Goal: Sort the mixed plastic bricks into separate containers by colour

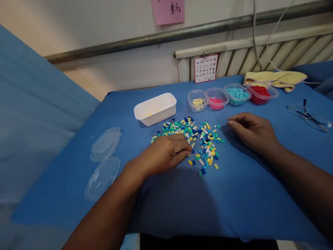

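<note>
Loose plastic bricks (208, 152) lie spread on the blue cloth (234, 198) near the middle of the view, in yellow, green, white and shades of blue. Two patches meet there: the right one has its long axis running from 12 to 6 o'clock, while the left one stretches toward 9 o'clock, behind the left hand (168, 151). Single bricks point every way; a white brick (201, 162) near the bottom edge lies with its long axis from 10 to 4 o'clock, and a green brick (200, 174) below it stands nearly 12 to 6. The left hand reaches toward 2 o'clock, fingers curled narrow and tips down among the bricks; I cannot tell whether they pinch one. The right hand (253, 132), at 3 o'clock from the pile, points toward 10, loosely curled with thumb and forefinger close; whether anything is held is hidden. At 10 o'clock from the pile sits a white box (161, 116), its long axis slanting up toward 2, with a few yellow pieces inside. Four clear tubs (196, 94) of sorted bricks stand from 12 to 2 o'clock, and clear lids (104, 177) lie at 8 and 9.
</note>
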`<state>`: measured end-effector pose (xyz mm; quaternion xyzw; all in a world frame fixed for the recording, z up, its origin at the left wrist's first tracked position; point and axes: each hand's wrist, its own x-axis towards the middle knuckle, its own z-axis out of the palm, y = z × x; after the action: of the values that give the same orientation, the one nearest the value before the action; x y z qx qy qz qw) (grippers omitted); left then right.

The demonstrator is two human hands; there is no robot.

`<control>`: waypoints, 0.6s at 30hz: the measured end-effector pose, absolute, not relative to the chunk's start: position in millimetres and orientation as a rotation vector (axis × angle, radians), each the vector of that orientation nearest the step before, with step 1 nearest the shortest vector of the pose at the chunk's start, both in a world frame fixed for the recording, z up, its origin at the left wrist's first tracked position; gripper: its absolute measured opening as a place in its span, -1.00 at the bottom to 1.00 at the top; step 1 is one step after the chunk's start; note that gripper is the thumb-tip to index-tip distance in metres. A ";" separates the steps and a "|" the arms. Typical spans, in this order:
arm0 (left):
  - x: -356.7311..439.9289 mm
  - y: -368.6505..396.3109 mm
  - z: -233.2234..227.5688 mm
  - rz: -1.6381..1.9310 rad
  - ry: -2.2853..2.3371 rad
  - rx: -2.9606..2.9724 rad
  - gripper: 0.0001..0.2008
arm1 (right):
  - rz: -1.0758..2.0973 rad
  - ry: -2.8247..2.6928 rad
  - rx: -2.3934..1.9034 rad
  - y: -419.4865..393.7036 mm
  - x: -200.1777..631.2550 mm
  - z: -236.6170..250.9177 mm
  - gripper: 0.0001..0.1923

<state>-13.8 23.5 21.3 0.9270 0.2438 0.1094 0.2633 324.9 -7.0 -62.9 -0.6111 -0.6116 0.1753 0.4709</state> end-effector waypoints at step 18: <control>8.2 10.5 0.4 0.215 0.727 2.733 -0.75 | 0.536 -1.521 -1.493 -4.3 320.8 -60.0 -0.82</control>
<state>8.2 10.5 0.4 0.9524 0.2533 0.0749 0.1522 320.8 -4.3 -60.0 -0.6049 -0.6166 0.2174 0.4546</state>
